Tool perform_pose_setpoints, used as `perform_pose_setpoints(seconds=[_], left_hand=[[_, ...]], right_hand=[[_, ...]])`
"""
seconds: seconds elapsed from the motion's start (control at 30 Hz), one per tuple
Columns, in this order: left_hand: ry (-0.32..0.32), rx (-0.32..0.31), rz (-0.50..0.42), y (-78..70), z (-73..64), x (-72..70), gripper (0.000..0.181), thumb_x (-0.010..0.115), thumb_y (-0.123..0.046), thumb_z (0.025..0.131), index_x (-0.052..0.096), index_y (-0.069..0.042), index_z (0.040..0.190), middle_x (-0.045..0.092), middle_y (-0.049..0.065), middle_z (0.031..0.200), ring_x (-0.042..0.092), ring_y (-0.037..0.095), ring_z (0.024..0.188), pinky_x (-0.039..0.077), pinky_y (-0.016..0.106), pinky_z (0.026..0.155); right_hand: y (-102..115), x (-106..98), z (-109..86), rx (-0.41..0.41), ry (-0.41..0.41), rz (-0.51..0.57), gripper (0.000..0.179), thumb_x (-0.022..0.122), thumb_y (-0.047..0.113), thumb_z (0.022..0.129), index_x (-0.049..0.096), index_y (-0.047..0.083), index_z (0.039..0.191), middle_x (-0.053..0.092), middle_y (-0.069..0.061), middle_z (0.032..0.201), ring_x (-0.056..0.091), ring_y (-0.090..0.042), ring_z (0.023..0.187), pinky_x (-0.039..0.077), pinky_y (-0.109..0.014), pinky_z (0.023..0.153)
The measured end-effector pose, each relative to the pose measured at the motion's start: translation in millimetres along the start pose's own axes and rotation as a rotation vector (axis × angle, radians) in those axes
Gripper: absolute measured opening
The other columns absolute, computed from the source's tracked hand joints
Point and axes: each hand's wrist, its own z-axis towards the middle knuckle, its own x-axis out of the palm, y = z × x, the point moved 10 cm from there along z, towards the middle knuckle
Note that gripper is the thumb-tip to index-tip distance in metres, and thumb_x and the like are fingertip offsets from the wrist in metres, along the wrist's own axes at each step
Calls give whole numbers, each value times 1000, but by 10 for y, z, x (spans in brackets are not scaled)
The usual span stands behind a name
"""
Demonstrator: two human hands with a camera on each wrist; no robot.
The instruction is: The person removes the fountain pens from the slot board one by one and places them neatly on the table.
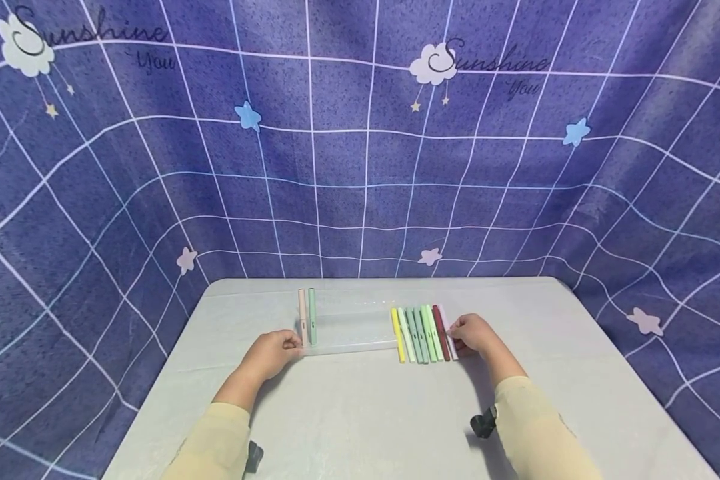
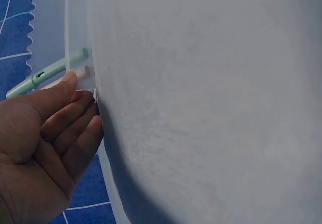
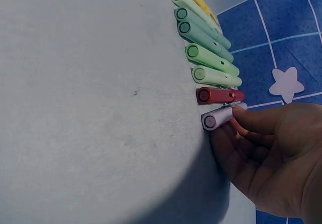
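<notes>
My left hand [image 1: 273, 353] pinches the near left corner of a clear plastic tray [image 1: 354, 347], thumb on top and fingers below the rim. Inside the tray's left end lie a pale pink pen [image 1: 303, 312] and a mint green pen [image 1: 313, 316], side by side. To the right, my right hand [image 1: 471, 333] grips a pale lavender pen [image 3: 217, 118] between thumb and fingers, low at the table. That pen lies at the right end of a row, beside a dark red pen [image 3: 220, 95].
The row continues left with light green pens [image 3: 211, 59], darker green pens [image 3: 204, 38] and a yellow pen [image 1: 399, 335] close to the tray's right end. A white table [image 1: 360, 413] holds everything. Behind it hangs a blue gridded curtain [image 1: 348, 160].
</notes>
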Motion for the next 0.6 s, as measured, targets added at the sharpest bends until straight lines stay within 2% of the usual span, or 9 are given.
perform_pose_setpoints(seconds=[0.3, 0.47, 0.6], left_hand=[[0, 6, 7, 12, 20, 4, 10, 74, -30, 87, 69, -22, 91, 66, -11, 79, 55, 10, 74, 50, 42, 80], [2, 5, 3, -1, 9, -6, 10, 74, -29, 87, 69, -22, 91, 66, -11, 78, 55, 10, 73, 50, 42, 80], [3, 0, 1, -1, -7, -11, 11, 74, -30, 87, 69, -22, 92, 67, -11, 80, 56, 10, 74, 50, 43, 82]], right_hand=[[4, -25, -14, -7, -14, 9, 12, 62, 5, 92, 58, -6, 91, 66, -14, 76, 66, -22, 65, 59, -39, 61], [42, -126, -12, -20, -68, -123, 26, 60, 19, 95, 60, -7, 93, 64, -16, 78, 65, -22, 65, 59, -36, 59], [194, -266, -7, -104, -169, -218, 31, 56, 29, 98, 61, -2, 94, 61, -12, 74, 58, -20, 64, 53, -32, 56]])
